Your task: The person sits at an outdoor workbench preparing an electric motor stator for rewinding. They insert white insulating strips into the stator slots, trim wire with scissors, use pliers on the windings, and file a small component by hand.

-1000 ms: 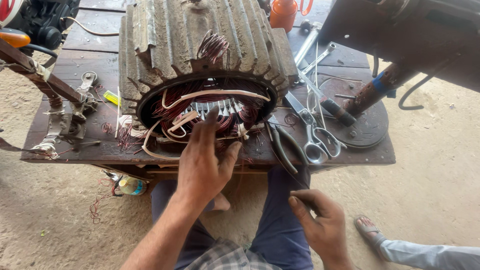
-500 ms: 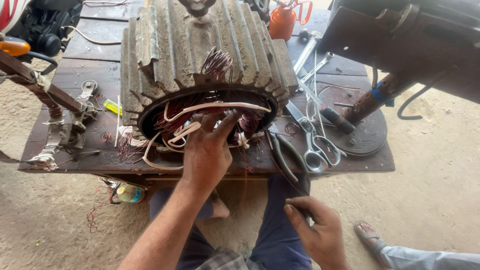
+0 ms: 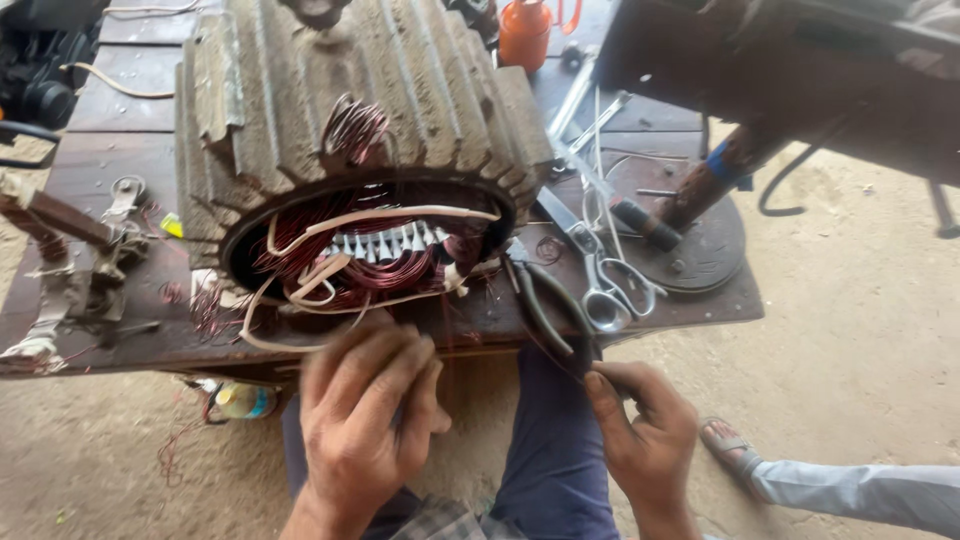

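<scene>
A person sits at a low wooden bench (image 3: 90, 165) in the middle of rewinding a large electric motor. The ribbed stator (image 3: 350, 110) fills the upper centre of the frame, its open mouth turned toward the camera. Judging by what shows, the work is partly done: reddish copper coils (image 3: 385, 270) already sit in the bore, white slot liners (image 3: 385, 243) line its back, and pale sleeved leads (image 3: 400, 215) loop loose across the opening, untied. A spare bunch of wire (image 3: 355, 125) pokes out over the top rim. Tying, tucking and closing up appear to remain.

The left hand (image 3: 365, 420), lower centre, is held just below the stator's mouth with fingers curled narrow, near a lead that hangs over the bench edge; whether it grips fine wire cannot be told. The right hand (image 3: 640, 435), lower right of centre, is closed in a pinch on the end of a thin dark strand or tool that runs up toward the pliers (image 3: 545, 305); what exactly it is stays unclear.

Scissors (image 3: 600, 285) lie beside the pliers at right, next to a dark round plate (image 3: 710, 250). An orange can (image 3: 525, 30) stands at the top. Another person's sandalled foot (image 3: 730, 450) shows at lower right, on the sandy floor (image 3: 860, 330).
</scene>
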